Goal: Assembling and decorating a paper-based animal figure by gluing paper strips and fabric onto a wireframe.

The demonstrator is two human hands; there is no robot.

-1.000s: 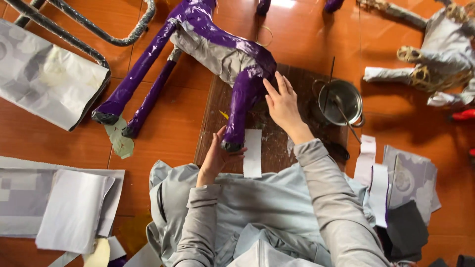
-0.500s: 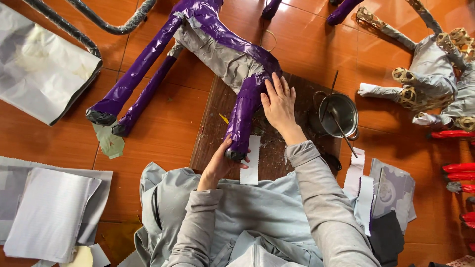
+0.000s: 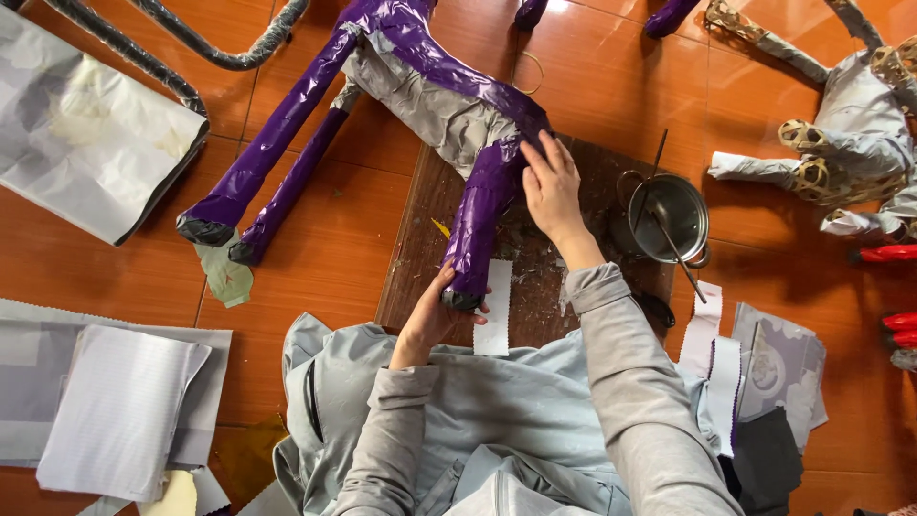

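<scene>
The purple-papered animal figure (image 3: 420, 105) lies on its side across the orange floor (image 3: 334, 220), one leg (image 3: 482, 215) reaching onto the dark wooden board (image 3: 573, 277) in front of my lap. My left hand (image 3: 435, 311) is closed around the foot end of that leg, and my right hand (image 3: 549, 186) lies flat with fingers spread on the upper part of the leg, pressing the purple covering where it meets the grey, still-bare body. A white paper strip (image 3: 494, 311) lies on the board just beside my left hand. To the right of the board stands a small metal pot (image 3: 669, 215) with a stick resting in it, and more white strips (image 3: 712, 368) lie near my right knee. Further out are stacks of grey and white paper (image 3: 115, 406) to my left, a larger sheet (image 3: 86, 134) at the top left, and another grey-wrapped wicker figure (image 3: 850, 162) at the top right. I think the thin glossy covering could wrinkle or tear if I press unevenly, and my right sleeve is near enough to the pot to knock it.
</scene>
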